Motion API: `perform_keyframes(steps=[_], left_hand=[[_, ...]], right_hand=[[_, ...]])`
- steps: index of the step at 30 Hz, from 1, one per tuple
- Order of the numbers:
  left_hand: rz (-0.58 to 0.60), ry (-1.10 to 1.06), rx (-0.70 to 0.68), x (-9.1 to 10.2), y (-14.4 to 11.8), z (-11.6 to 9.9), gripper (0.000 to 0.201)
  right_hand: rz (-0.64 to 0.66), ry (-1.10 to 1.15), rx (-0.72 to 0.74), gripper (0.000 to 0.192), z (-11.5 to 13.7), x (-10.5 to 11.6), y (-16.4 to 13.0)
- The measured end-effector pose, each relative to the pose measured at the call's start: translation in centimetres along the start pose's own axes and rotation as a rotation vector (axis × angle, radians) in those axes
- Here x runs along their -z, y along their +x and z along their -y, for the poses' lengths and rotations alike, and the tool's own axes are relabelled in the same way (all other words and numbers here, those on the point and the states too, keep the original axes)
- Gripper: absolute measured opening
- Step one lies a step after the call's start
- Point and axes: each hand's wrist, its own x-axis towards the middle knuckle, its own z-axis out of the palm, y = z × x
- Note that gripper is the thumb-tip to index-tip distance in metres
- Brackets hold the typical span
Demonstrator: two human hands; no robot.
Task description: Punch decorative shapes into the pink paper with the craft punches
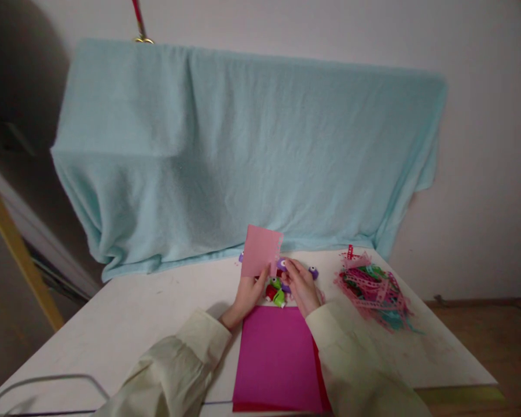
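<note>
Against a blanket-draped wall, a pink paper sheet (260, 250) stood upright, pinched in the left hand (248, 295). Just right of the sheet, the nearer right hand (303, 285) gripped a purple punch (282, 264) at its scalloped edge, above magenta paper (274, 356).

Both my arms reach forward from the bottom of the view, in loose cream sleeves down to the wrists. My left hand (248, 294) is raised slightly, fingers curled and thumb pressed up in a pinch. My right hand (303, 286) sits just beside it, back facing up, fingers bent forward and closed in a pinch at the fingertips.
</note>
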Motion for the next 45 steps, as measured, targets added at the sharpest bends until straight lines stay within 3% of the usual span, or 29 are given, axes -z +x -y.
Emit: perform_keyframes(steps=[9, 22, 29, 35, 45], left_hand=[[0.001, -0.009, 0.032, 0.09, -0.08, -0.23, 0.044], [0.026, 0.070, -0.058, 0.07, 0.01, 0.67, 0.038], [0.131, 0.108, -0.078, 0.37, 0.29, 0.36, 0.032], [0.179, 0.105, -0.181, 0.51, 0.47, 0.64, 0.024], [0.168, 0.066, -0.122, 0.36, 0.19, 0.19, 0.029]], right_hand=[[-0.053, 0.031, 0.003, 0.025, -0.48, 0.23, 0.27], [0.051, 0.033, -0.041, 0.029, -0.06, -0.26, -0.15], [0.052, -0.065, -0.061, 0.035, -0.70, 0.12, -0.02], [0.057, -0.086, -0.056, 0.032, -0.73, 0.45, -0.01], [0.086, -0.091, -0.143, 0.033, 0.21, 0.15, -0.41]])
